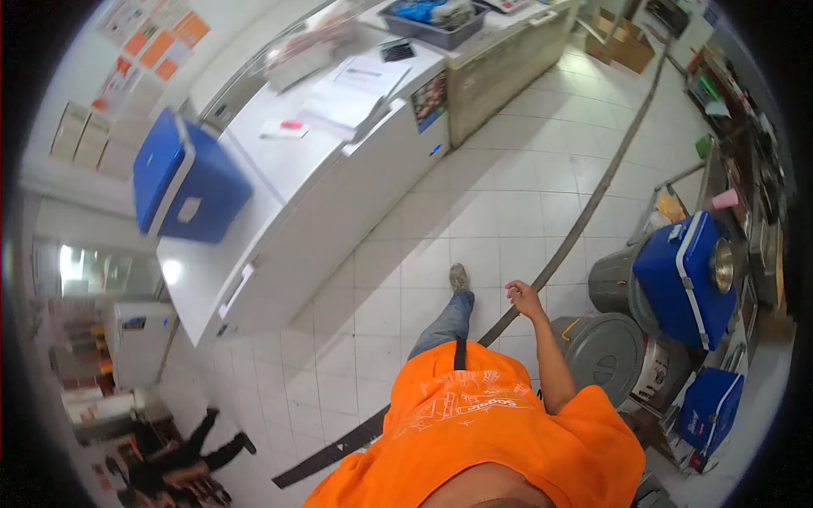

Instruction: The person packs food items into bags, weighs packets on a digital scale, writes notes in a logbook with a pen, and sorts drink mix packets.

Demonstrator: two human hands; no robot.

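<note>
My right hand hangs in front of me at the right, fingers loosely bent and apart, with nothing seen in them. It appears above the tiled floor, close to a long dark strip that runs across the tiles. Nearest to that forearm is a round grey lidded bin with a yellow handle. My left hand does not show; the orange shirt fills the bottom of the view. One foot in a patterned shoe is ahead of me.
White chest freezers line the left, bearing a blue cooler, papers and a grey tray. Right are another blue cooler, a smaller one and cluttered shelves. A person is at lower left; a cardboard box stands far back.
</note>
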